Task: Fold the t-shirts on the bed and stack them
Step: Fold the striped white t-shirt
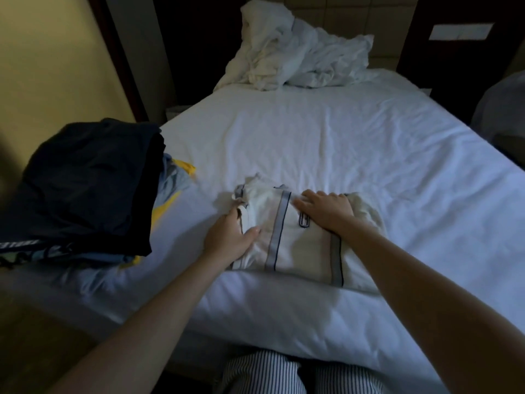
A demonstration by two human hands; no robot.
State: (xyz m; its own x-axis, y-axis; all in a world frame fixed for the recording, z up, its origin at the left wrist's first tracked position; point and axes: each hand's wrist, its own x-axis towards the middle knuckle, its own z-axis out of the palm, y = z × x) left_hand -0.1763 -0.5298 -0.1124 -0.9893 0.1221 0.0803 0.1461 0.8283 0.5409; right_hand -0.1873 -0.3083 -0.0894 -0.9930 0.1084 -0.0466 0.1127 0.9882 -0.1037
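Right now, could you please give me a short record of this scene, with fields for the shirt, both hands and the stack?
shirt in work: white t-shirt with grey stripes, partly folded, near the front edge of the bed
left hand: grips the shirt's left edge
right hand: lies flat on the shirt
stack: to the left, dark garment on top, blue and yellow cloth beneath
far end: crumpled white bedding
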